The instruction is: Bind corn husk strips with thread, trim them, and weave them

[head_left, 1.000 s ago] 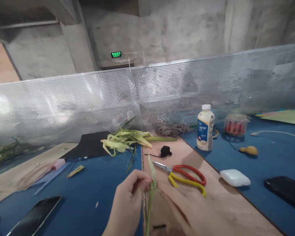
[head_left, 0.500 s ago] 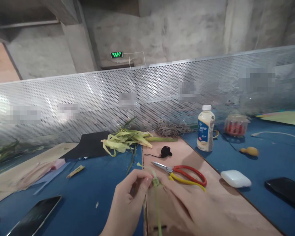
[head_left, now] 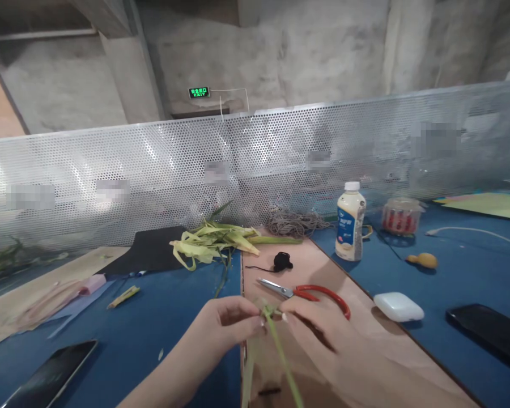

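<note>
Between my two hands is a green corn husk strip, knotted or folded at its top, its tail running down toward me. My left hand pinches one side of the knot between thumb and forefinger. From the other side, my right hand pinches it with its fingertips. Just beyond the right hand lie red-handled scissors, blades pointing left, part of the handles hidden by the hand. A small black ball of yarn sits behind the scissors. Farther back is a pile of pale green husks.
A milk bottle stands to the right, near a clear tub. A white case and a black phone lie right; another phone lies left. A perforated metal screen runs along the back.
My fingers have shifted around the knot, and my right hand has drawn back to the right. The strip's tail now slants to the right; the scissors' yellow handle is now covered.
</note>
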The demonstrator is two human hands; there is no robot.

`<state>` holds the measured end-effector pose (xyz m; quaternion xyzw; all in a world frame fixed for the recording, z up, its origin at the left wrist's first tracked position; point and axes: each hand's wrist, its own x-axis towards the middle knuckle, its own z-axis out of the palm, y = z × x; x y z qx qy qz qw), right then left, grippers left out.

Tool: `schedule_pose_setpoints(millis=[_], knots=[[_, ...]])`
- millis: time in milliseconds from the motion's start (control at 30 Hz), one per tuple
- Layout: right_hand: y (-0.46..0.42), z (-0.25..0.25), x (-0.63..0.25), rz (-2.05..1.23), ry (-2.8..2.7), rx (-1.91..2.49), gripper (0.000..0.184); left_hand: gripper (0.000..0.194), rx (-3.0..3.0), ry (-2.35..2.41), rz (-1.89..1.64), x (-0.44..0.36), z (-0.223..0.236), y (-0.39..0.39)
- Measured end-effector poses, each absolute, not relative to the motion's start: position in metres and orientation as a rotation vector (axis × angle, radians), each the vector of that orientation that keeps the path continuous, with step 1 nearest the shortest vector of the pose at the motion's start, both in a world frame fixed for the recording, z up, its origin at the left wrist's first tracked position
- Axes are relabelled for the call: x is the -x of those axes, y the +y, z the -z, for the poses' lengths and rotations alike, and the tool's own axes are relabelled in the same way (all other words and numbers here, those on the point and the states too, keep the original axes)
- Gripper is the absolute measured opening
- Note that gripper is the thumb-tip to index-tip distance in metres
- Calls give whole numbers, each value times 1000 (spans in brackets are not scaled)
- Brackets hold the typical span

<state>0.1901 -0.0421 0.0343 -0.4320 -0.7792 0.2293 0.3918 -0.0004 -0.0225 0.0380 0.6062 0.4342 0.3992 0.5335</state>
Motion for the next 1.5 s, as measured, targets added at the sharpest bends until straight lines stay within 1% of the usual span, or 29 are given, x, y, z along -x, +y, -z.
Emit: schedule_pose_setpoints(millis=[67,200,333,433,533,667,833,967,1033,1167,1300,1500], knots=[[-42,-36,-187,-720,-1999,1123,21,7,-1448,1036,-1006,1,-34,-18],[-30,-26,-182,-913,-2011,1120,18,15,-1463,1019,-1004,2,-30,-13],[-23,-19,-182,-973,-2016,1097,18,22,-1462,1034,-788,5,-29,-14],[-25,-21,-182,-966,-1977,1114,19,20,-1602,1016,-683,7,-28,-15],[-28,-22,-182,-919,-1959,1151,17,10,-1740,1003,-755,6,-30,-18],[-29,-26,-181,-920,-1928,1139,14,6,-1644,978,-824,1,-35,-23],[-35,-40,-181,-1001,-1879,1134,15,13,-1389,812,-845,-3,-34,-26],[-36,-44,-181,-1153,-1852,1079,16,17,-1234,667,-880,-8,-30,-27],[-33,-41,-182,-1214,-1831,1076,16,17,-1210,673,-889,-10,-28,-29],[-30,-31,-181,-1236,-1780,1073,20,17,-1207,763,-902,-11,-23,-31],[-33,-30,-180,-1291,-1765,1100,22,20,-1206,732,-1021,-10,-16,-27],[-36,-35,-178,-1294,-1760,1092,15,16,-1016,689,-1004,-13,-15,-26]])
